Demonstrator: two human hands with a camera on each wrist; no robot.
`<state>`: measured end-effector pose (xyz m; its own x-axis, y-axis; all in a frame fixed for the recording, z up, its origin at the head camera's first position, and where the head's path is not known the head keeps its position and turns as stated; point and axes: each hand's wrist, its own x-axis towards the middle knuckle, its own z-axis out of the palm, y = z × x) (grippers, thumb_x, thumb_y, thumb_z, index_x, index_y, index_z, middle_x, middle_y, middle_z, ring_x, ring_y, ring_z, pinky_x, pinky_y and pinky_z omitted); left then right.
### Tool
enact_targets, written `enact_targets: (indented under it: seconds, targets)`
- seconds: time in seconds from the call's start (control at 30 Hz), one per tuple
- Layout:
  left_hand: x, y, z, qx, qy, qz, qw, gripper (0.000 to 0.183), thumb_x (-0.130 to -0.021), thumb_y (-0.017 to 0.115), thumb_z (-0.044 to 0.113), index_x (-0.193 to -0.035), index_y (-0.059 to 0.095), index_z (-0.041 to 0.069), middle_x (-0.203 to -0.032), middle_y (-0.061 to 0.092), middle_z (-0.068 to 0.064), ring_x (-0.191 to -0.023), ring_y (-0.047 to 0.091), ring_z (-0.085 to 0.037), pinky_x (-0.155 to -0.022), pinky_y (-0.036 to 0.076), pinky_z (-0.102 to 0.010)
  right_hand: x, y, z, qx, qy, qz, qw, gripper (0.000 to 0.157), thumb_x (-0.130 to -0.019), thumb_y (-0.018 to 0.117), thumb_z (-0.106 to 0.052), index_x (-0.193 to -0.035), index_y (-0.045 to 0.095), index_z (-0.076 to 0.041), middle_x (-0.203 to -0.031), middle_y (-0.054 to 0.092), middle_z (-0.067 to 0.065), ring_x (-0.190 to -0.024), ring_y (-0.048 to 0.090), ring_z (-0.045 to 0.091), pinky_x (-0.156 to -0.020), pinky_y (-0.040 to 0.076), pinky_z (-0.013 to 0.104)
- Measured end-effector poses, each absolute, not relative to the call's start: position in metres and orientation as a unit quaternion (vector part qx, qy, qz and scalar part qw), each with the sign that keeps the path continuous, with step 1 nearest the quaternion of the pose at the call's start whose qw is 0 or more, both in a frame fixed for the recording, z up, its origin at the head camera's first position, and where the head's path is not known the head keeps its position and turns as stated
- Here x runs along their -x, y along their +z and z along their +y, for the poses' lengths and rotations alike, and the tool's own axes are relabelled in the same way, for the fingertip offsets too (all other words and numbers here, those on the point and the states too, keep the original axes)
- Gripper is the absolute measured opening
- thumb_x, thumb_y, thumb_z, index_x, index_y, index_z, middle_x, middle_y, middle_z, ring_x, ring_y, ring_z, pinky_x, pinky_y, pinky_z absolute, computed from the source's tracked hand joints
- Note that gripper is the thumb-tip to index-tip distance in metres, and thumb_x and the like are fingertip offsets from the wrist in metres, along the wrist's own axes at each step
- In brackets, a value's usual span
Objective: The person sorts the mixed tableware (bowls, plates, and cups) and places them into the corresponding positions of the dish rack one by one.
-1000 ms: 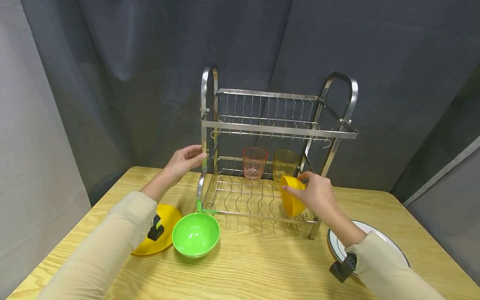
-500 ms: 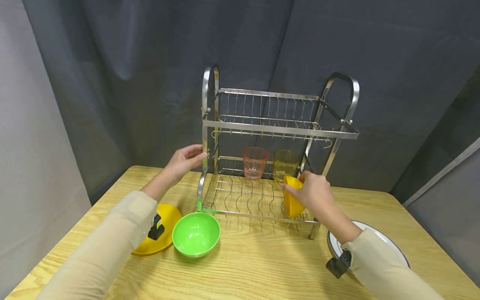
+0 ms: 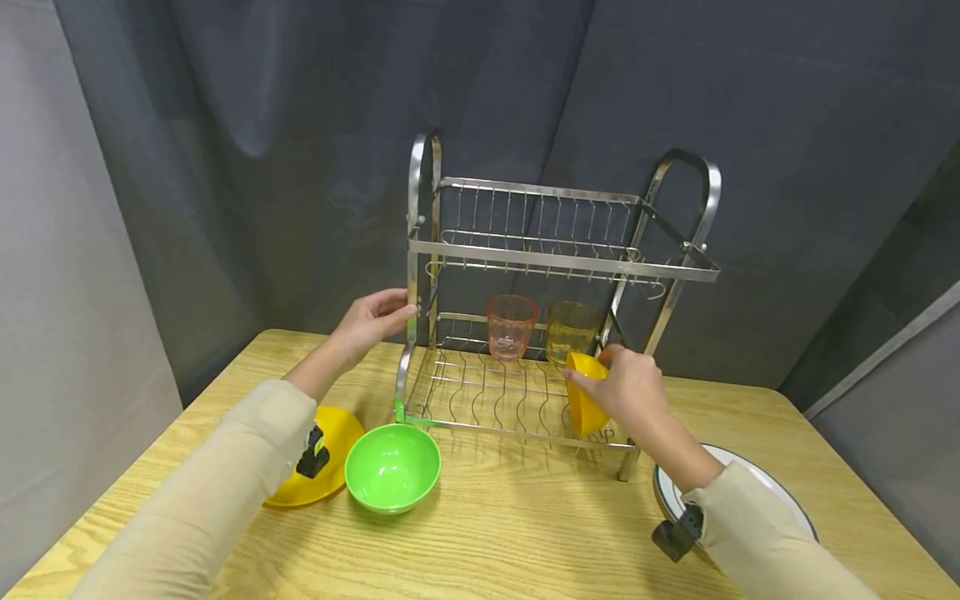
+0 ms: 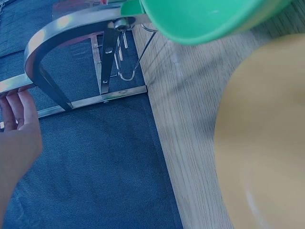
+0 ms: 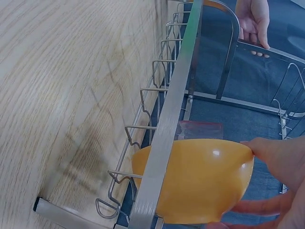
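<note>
My right hand (image 3: 628,385) pinches a yellow bowl (image 3: 585,400) between thumb and fingers. The bowl stands on its side in the right front of the lower tier of a metal dish rack (image 3: 525,257). In the right wrist view the bowl (image 5: 205,176) sits behind the rack's front bar, its lower edge among the wire loops. My left hand (image 3: 369,321) grips the rack's left upright post, thumb in front and fingers behind. The left wrist view also shows the left hand (image 4: 19,124) at that post. A pink glass (image 3: 512,327) and an amber glass (image 3: 570,332) stand at the back of the lower tier.
A green bowl (image 3: 392,469) stands on the table at the rack's front left corner. Beside it lies a yellow plate (image 3: 341,437), partly under the left forearm. White plates with a dark rim (image 3: 757,475) lie at the right, partly covered by the right sleeve. A dark curtain (image 3: 300,167) hangs behind.
The yellow bowl moved slightly right and turned more edge-on within the rack, with the right hand following. The left hand keeps its grip on the post.
</note>
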<state>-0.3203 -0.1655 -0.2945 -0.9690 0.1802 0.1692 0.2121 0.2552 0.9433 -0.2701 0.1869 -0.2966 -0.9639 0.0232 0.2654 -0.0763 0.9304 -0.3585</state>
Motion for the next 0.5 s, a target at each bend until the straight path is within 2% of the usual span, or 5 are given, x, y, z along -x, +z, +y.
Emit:
enact_targets:
  seconds: [0.27,0.5]
  targets:
    - [0.3203,-0.2928,-0.1648,0.122,-0.599,-0.791,0.014,0.047,-0.097,0.057,0.023,-0.14,0.046,0.005,-0.14,0.051,-0.017,-0.132,0.048,-0.033,-0.113,0.043,-0.043,0.2696,-0.2966,0.1891,-0.016,0.206,-0.967,0.15,0.065,-0.082,0.068,-0.052,-0.115,0.063,0.004,-0.082,0.07,0.022,-0.063,0.063,0.025,-0.046,0.051,0.024]
    - [0.3193,-0.2932,-0.1648,0.117,-0.596,-0.794,0.009,0.05,-0.097,0.057,0.024,-0.142,0.044,0.006,-0.142,0.049,-0.017,-0.133,0.047,-0.033,-0.113,0.042,-0.043,0.2689,-0.2993,0.1887,-0.021,0.232,-0.963,0.138,0.068,-0.083,0.067,-0.054,-0.116,0.062,0.006,-0.08,0.07,0.021,-0.055,0.062,0.018,-0.045,0.052,0.023]
